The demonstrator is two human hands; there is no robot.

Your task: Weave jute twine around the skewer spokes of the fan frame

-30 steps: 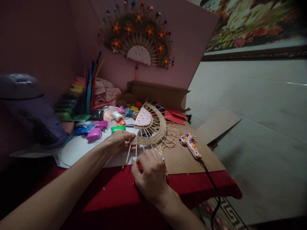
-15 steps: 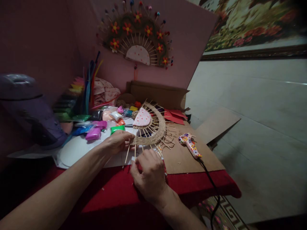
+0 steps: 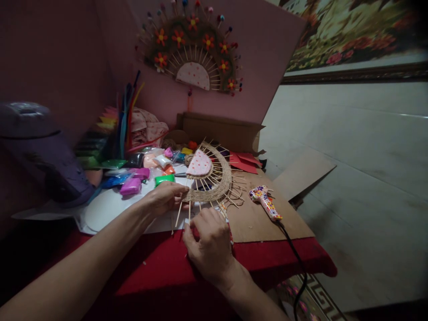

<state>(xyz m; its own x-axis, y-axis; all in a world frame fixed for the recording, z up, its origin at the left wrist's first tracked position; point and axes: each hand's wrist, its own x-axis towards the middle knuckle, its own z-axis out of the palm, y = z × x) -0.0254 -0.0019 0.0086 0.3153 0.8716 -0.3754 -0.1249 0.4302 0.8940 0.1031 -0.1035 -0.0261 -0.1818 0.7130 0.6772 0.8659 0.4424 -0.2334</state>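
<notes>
My left hand [image 3: 167, 196] pinches the lower left end of a half-round fan craft [image 3: 220, 187], its thumb on top of the band. Jute twine is woven through the craft's thin wooden sticks in a curved band, and a pink half-disc of dotted cloth [image 3: 199, 164] forms its centre. The sticks poke out past the band, some pointing towards me. Just below their tips, my right hand [image 3: 207, 240] is closed with its fingers curled; whatever is in them is hidden. A loose loop of twine [image 3: 240, 201] hangs by the craft's right side.
Bags of coloured clay [image 3: 131, 187] crowd the left, near a purple flask [image 3: 47, 156]. A flower-patterned glue gun [image 3: 266, 203] lies on cardboard [image 3: 247, 227] at right, its cord crossing the red cloth's edge. A finished fan decoration [image 3: 192, 35] hangs behind. Red sheets [image 3: 244, 162] lie at the back.
Almost nothing differs. The whole view has shifted very slightly; both hands keep the same hold and place around the fan craft.
</notes>
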